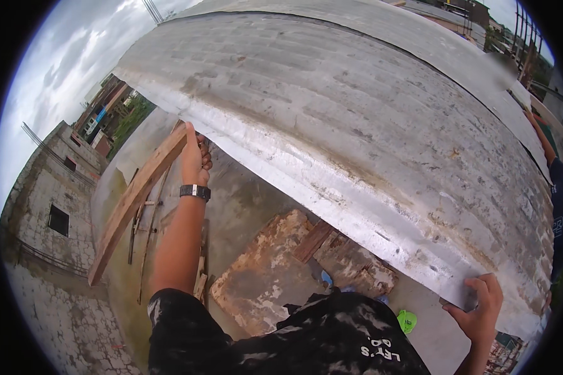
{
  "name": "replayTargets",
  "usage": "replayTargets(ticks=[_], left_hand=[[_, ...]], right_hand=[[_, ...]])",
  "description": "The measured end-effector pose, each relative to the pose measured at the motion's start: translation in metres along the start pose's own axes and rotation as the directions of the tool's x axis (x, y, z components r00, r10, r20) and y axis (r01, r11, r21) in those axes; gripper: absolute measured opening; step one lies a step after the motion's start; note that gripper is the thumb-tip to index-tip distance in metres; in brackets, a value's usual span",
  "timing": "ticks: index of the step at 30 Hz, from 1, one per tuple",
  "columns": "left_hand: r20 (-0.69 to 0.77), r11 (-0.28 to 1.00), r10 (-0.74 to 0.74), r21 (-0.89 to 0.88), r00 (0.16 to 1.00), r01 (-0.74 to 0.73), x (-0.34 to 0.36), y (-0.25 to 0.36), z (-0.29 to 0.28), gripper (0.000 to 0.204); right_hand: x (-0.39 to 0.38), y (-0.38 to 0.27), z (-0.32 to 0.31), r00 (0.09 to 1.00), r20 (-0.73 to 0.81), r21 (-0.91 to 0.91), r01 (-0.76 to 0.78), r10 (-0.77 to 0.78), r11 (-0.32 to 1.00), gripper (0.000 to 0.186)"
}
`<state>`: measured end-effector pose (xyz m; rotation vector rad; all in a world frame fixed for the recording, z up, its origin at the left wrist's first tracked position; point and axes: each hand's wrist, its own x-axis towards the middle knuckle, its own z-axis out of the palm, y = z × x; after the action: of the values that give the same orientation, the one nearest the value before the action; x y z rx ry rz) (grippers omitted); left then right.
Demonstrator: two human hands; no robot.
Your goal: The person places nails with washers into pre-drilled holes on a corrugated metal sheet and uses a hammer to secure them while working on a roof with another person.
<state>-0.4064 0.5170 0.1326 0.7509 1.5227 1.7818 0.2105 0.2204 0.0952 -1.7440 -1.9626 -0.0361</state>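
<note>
Right hand (483,305) pinches a flat grey piece (461,297) between thumb and curled fingers at the slab's pale edge (294,170), presumably for steadiness. Left hand (196,164) curls beside the slanted plank's (134,199) upper end, likely steadying it; whether fingers encircle it, cannot tell.

Lower edge of silver strip (294,180) reachable between left hand (197,156) and right hand (483,307), with air down to worn board (253,278) on the floor (247,187). Grey block wall (356,119) stops anything going past the strip. Left: wooden beam (137,194) slants down outside left forearm (180,250), blocks a sideways pass. Right hand itself takes up the edge. Torso (306,344) closes near side.
</note>
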Motion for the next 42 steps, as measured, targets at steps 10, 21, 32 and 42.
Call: replayTargets(ticks=[10, 21, 32, 42], left_hand=[[-0.037, 0.993, 0.098, -0.068, 0.995, -0.100, 0.041, -0.015, 0.019, 0.023], [-0.035, 0.990, 0.137, -0.021, 0.990, -0.137, 0.055, -0.006, 0.017, 0.019], [0.141, 0.991, 0.017, -0.137, 0.990, 0.003, 0.086, -0.021, -0.033, 0.056], [0.178, 0.996, -0.036, -0.068, 0.983, 0.049, 0.118, -0.006, -0.020, 0.055]], right_hand=[[-0.015, 0.007, 0.009, 0.996, -0.021, 0.029, 0.093, -0.092, 0.995, 0.048], [-0.016, 0.012, 0.008, 0.987, -0.033, 0.065, 0.156, -0.155, 0.986, 0.045], [-0.003, 0.007, -0.009, 0.988, -0.065, -0.129, 0.130, -0.139, 0.983, 0.051], [-0.005, 0.015, -0.017, 0.972, 0.100, -0.151, 0.227, -0.214, 0.962, 0.057]])
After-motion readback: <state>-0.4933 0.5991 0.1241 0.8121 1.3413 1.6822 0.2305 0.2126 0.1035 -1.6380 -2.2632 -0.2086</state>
